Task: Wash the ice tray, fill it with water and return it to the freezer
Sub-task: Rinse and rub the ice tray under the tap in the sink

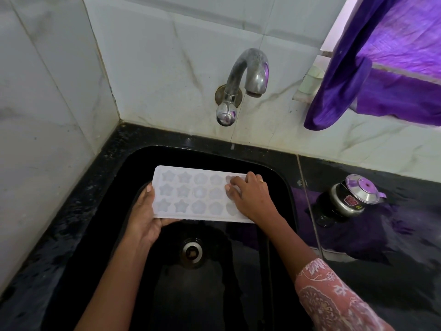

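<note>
**A:** Starting at the far left?

**B:** Pale tiled wall, then the black rim of the sink (133,158). Inside it, over the basin and just beyond the drain (192,252), the ice tray (191,194). White, roughly level, with star and round cells facing up.

**A:** Hold on the left end?

**B:** Left hand (145,218) clamped on the tray's left short edge, with thumb on top and fingers beneath.

**A:** And further right?

**B:** Right hand (250,197) laid over the tray's right end, with fingers bent and tips down in the cells. With the thumb hidden, impossible to say whether gripping or merely rubbing.

**A:** Handling?

**B:** Probably light and thin, somewhat bendy along its length, and slick when wet. Best taken flat by both short ends. Once filled, likely heavier and quick to spill at any tilt.

**A:** Beyond that?

**B:** On the far wall above, the tap (248,72), with no stream visible. Farther right, a lidded steel jar (348,199) on the dark counter and purple cloth (381,80) hanging above.
</note>
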The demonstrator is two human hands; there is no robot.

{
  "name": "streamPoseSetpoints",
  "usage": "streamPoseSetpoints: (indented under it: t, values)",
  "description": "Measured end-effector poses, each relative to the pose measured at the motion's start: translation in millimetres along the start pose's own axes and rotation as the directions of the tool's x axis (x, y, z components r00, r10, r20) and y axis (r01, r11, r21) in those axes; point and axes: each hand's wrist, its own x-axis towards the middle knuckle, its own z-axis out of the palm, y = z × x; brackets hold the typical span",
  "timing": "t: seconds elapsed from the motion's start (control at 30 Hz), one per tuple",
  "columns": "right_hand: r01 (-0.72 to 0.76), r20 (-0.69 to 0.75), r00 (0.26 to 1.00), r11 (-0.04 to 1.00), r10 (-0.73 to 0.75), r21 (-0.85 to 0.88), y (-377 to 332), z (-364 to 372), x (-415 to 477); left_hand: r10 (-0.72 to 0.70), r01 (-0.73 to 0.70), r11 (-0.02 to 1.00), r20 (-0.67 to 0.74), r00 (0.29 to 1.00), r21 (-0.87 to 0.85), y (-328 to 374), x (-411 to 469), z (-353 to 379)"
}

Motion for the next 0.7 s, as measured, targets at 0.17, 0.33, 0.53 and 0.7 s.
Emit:
streamPoseSetpoints:
  t: [0.17,0.33,0.53,0.7]
  values:
    - [-0.010,-0.011,1.000,1.000,0.010,0.011,-3.0,-0.3,-2.7,-0.008,0.008,1.000,-0.016,1.000,0.001,-0.9,0.5,0.2]
    - [-0.003,-0.006,1.000,1.000,0.003,0.027,-2.2,-0.4,-4.8,0.003,-0.003,1.000,-0.010,1.000,-0.003,-1.4,0.1,1.3]
    - [0.006,0.002,1.000,0.998,-0.006,0.058,0.4,-1.6,-7.2,0.026,-0.026,1.000,0.000,1.000,-0.003,0.1,-1.4,2.7]
    - [-0.032,0.014,0.999,0.997,0.031,0.063,-1.8,-3.0,-5.6,0.017,-0.016,1.000,-0.004,1.000,0.004,-0.7,-0.7,2.9]
